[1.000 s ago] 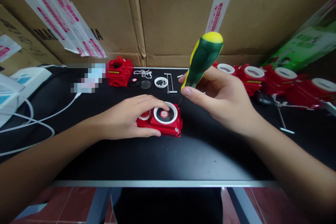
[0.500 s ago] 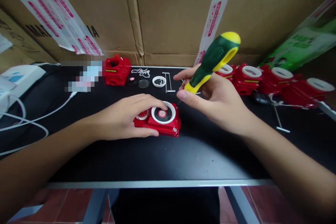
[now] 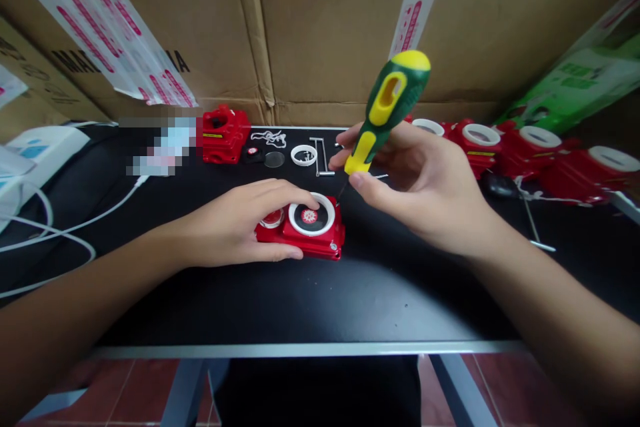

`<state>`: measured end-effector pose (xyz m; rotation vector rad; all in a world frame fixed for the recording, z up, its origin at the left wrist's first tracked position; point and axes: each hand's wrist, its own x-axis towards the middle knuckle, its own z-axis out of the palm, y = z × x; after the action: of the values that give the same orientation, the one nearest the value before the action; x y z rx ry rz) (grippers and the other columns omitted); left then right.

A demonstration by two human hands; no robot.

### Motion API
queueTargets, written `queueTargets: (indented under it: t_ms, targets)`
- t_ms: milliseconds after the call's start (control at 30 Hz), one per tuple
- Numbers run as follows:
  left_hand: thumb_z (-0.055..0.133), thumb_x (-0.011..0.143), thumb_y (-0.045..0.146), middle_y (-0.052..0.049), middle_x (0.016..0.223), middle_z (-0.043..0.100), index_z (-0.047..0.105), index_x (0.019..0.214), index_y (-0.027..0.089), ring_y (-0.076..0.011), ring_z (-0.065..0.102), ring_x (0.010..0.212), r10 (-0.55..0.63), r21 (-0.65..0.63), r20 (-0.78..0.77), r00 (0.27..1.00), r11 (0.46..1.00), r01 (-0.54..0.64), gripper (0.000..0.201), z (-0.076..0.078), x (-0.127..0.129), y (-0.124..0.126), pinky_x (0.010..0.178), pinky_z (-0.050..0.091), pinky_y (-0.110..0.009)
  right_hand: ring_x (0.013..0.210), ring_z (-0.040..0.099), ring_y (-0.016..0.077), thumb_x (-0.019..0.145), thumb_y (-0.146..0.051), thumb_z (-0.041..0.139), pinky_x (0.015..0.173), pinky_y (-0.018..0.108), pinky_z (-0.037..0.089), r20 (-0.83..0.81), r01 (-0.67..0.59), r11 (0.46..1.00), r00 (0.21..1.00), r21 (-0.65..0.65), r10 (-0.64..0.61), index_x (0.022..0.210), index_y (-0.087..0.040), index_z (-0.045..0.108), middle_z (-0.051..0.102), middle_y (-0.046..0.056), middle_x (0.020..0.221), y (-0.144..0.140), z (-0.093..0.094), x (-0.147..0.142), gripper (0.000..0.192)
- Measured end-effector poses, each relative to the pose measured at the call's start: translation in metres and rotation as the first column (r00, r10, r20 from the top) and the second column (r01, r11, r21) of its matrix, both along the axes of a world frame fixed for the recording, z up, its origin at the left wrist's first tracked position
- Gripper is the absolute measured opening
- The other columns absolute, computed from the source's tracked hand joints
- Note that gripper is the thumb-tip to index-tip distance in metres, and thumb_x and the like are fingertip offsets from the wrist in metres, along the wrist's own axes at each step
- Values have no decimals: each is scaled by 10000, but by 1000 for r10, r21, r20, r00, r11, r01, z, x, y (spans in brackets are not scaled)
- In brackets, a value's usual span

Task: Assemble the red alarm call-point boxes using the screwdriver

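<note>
My left hand (image 3: 250,220) is closed over the left side of a red housing (image 3: 320,245) lying on the black table. A white ring (image 3: 331,217) frames its round dark window, which bears a red and white emblem; a smaller round part shows beside my fingers. In my right hand (image 3: 415,180), thumb and fingers grip a green and yellow screwdriver (image 3: 385,107) low on its handle. The screwdriver leans to the right, and its thin shaft reaches down to the housing's far right corner. The tip itself is too small to make out.
Behind the housing lie a loose white ring (image 3: 304,155), a clear disc (image 3: 274,159), metal rods (image 3: 324,157) and white cord (image 3: 269,139). Another red housing (image 3: 225,137) stands back left. Several more (image 3: 475,147) line the right. White cables (image 3: 45,233) run at left; cardboard (image 3: 320,33) walls the back.
The screwdriver handle has turned about its axis and now stands more upright, its top shifted left. My right fingers have shifted with it. My left hand and the housing have stayed put.
</note>
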<state>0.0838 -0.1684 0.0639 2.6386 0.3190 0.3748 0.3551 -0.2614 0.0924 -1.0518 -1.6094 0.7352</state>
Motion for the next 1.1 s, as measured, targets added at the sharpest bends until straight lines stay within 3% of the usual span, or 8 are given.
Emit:
queueTargets:
  t_ms: [200, 333, 600, 767, 867, 933, 1000, 1100]
  targets:
    - [808, 992, 433, -67, 1480, 701, 588, 1469, 302, -247, 694, 1330, 13, -19, -19, 1000, 1000, -13, 542, 0, -1, 0, 1160, 532, -360, 1150, 761, 277, 982, -408, 772, 1081, 476, 623, 29, -76, 997, 997, -33, 77, 1255, -244, 728, 798, 72, 1151, -2, 2, 1, 321]
    - [808, 990, 429, -64, 1469, 710, 595, 1460, 295, -245, 703, 1310, 13, -14, -19, 1000, 1000, -13, 533, 1, -1, 0, 1152, 530, -351, 1102, 749, 282, 906, -528, 872, 1056, 477, 635, 60, 10, 1000, 998, 4, -11, 1205, -267, 761, 765, 72, 1219, 2, -7, 4, 412]
    - [808, 993, 421, -54, 1468, 702, 586, 1462, 310, -229, 702, 1296, 17, -6, -15, 1000, 1000, -17, 531, 0, -1, -1, 1133, 535, -339, 1003, 744, 273, 787, -624, 950, 939, 457, 667, 21, 94, 995, 995, 43, -95, 1113, -262, 776, 764, 48, 1064, 8, -10, 4, 517]
    - [819, 991, 438, -66, 1479, 696, 557, 1497, 315, -235, 687, 1328, -9, -7, -7, 1000, 1000, 9, 583, 0, 0, 0, 1149, 531, -357, 1046, 761, 259, 863, -434, 928, 995, 433, 651, -6, 24, 1000, 1000, 17, -24, 1180, -267, 741, 782, 44, 1082, 3, -2, 1, 405]
    - [815, 994, 434, -72, 1478, 700, 562, 1490, 304, -242, 685, 1338, -11, -1, -3, 1000, 1000, 11, 572, 0, 0, 0, 1159, 530, -372, 1054, 767, 247, 921, -205, 787, 1028, 429, 629, 7, 5, 1000, 1000, 17, -5, 1215, -258, 732, 802, 37, 1067, 0, 1, 1, 304]
    - [813, 994, 431, -73, 1477, 703, 564, 1494, 308, -247, 692, 1327, -9, 1, -1, 1000, 1000, 9, 572, 0, 0, 0, 1146, 541, -379, 1035, 763, 240, 875, -82, 691, 1034, 427, 620, 23, -25, 1000, 999, 11, 24, 1185, -253, 739, 804, 25, 1040, -1, 0, 2, 358]
    - [811, 994, 429, -76, 1486, 700, 565, 1497, 311, -250, 694, 1326, -11, 0, 1, 1000, 1000, 11, 572, 0, 0, 0, 1138, 547, -381, 1047, 750, 251, 814, -66, 674, 1030, 435, 618, 34, -55, 998, 998, 8, 55, 1105, -250, 750, 794, 27, 1061, 0, 0, 4, 352]
    - [814, 994, 432, -81, 1495, 697, 571, 1488, 303, -248, 693, 1331, -14, 4, 4, 1000, 1000, 14, 565, 0, 0, 0, 1152, 538, -377, 1059, 720, 260, 844, -200, 743, 984, 440, 615, 58, -63, 998, 996, 24, 62, 1064, -249, 759, 767, 46, 1135, 1, -1, 5, 226]
